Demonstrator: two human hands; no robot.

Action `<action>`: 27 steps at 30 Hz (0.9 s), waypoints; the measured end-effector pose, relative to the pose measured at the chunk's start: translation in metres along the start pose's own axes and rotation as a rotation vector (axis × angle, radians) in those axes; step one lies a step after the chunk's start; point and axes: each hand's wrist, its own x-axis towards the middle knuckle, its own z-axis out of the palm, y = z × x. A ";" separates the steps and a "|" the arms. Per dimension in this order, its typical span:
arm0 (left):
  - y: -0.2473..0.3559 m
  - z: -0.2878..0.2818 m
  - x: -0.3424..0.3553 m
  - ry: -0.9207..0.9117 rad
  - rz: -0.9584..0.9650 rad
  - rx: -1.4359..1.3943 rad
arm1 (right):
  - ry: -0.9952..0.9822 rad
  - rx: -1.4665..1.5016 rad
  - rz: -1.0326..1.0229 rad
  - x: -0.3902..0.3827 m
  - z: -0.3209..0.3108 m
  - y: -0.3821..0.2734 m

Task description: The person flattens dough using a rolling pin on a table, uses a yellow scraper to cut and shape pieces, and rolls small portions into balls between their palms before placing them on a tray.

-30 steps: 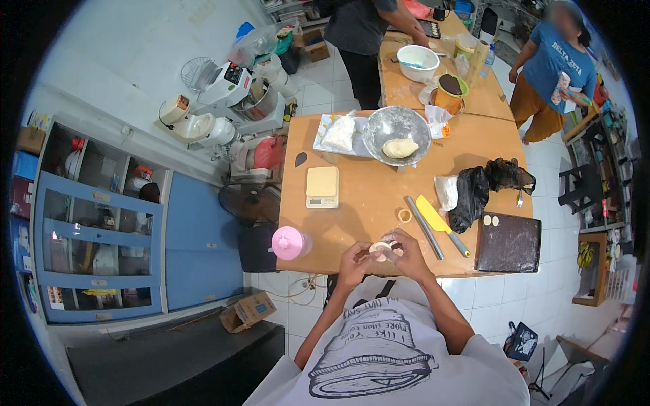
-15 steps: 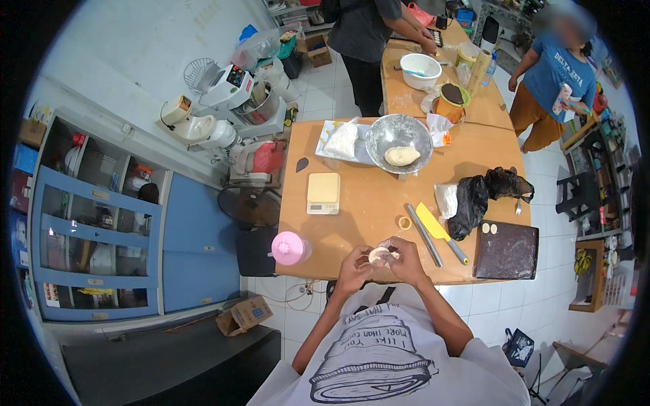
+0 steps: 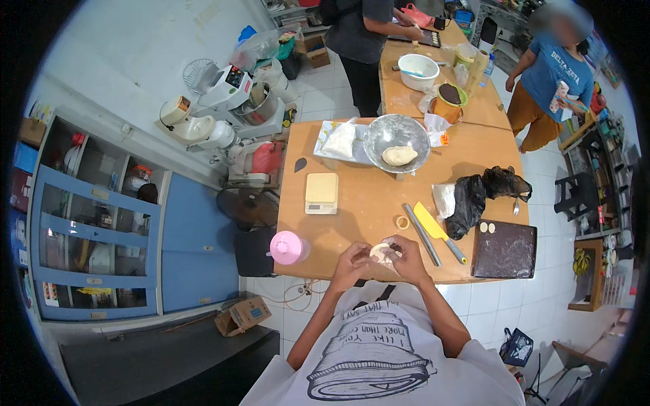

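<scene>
Both my hands are at the table's near edge, pinching a small pale round of dough (image 3: pixel 380 252) between them. My left hand (image 3: pixel 353 262) grips its left side, and my right hand (image 3: pixel 406 260) has its fingers closed on the right side. Fingers hide part of the dough. Just beyond my right hand lies a pale ring (image 3: pixel 402 222). To its right are a metal rod (image 3: pixel 422 235) and a yellow-bladed knife (image 3: pixel 432 226). Two small dough discs (image 3: pixel 487 228) sit in the far left corner of a dark baking tray (image 3: pixel 511 256).
A digital scale (image 3: pixel 321 191) and a pink lidded jug (image 3: pixel 289 247) stand on the left. Farther back, a metal bowl (image 3: pixel 380 132) holds a dough lump (image 3: pixel 399 156) beside a white bag (image 3: pixel 339 139). Black plastic bags (image 3: pixel 467 203) lie right. Two people stand beyond.
My fingers have shifted around the dough, and more of its pale face shows now. The person at the far table has moved their hands over a tray.
</scene>
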 end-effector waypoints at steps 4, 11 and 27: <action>-0.005 0.007 0.000 -0.009 -0.003 0.044 | 0.058 -0.010 0.073 -0.005 -0.001 -0.013; 0.008 -0.003 0.007 -0.049 -0.003 0.212 | 0.022 0.163 0.024 -0.014 0.001 -0.018; -0.031 -0.042 0.043 0.087 -0.014 -0.134 | -0.002 0.237 0.131 0.011 0.029 0.013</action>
